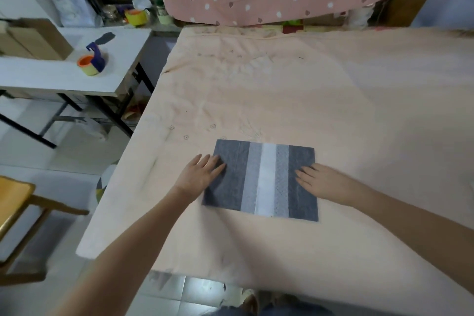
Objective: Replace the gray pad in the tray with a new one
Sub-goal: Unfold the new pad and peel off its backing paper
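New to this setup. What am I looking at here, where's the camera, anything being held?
No machine here: a person works with bare hands. The single picture comes from a wide-angle camera worn on the head, looking forward and down. On a peach-covered table lies a folded gray pad with a white strip down its middle. The left hand and the right hand rest flat on its two sides, fingers straight; neither has a grip on it. A tape dispenser sits on the white side table. No tray is in view.

Matt, textured gray pad on soft peach cloth.
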Action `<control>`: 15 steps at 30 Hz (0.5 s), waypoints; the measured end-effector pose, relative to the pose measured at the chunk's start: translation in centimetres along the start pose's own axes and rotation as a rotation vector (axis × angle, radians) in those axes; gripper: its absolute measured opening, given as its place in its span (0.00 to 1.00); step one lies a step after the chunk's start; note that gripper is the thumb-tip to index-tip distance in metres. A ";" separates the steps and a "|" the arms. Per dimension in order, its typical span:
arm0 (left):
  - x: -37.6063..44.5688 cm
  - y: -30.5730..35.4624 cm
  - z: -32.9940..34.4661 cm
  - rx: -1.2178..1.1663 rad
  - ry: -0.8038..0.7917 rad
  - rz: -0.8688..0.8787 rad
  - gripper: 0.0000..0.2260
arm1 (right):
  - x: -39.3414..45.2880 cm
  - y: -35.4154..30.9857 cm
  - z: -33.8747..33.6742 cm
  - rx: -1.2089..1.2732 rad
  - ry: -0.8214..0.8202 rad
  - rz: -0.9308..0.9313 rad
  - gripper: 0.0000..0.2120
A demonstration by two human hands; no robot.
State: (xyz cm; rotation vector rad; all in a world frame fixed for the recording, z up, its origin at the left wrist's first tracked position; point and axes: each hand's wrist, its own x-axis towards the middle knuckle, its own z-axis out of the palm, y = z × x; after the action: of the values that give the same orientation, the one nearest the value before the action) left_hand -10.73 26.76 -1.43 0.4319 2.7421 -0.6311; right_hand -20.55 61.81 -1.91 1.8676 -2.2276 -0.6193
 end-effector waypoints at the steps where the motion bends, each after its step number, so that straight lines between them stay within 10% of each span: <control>1: 0.0 -0.2 0.2 0.026 0.002 0.023 0.27 | -0.3 0.2 0.2 -0.005 0.016 -0.011 0.21; 15: 0.1 -2.1 1.9 0.010 0.229 0.207 0.25 | -1.0 1.3 0.7 0.074 0.124 -0.148 0.21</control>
State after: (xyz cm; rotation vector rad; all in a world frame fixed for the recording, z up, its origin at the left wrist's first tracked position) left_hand -11.15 24.13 -2.27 0.8243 2.8534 -0.5727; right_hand -21.78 63.13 -1.82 2.0605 -2.0765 -0.4351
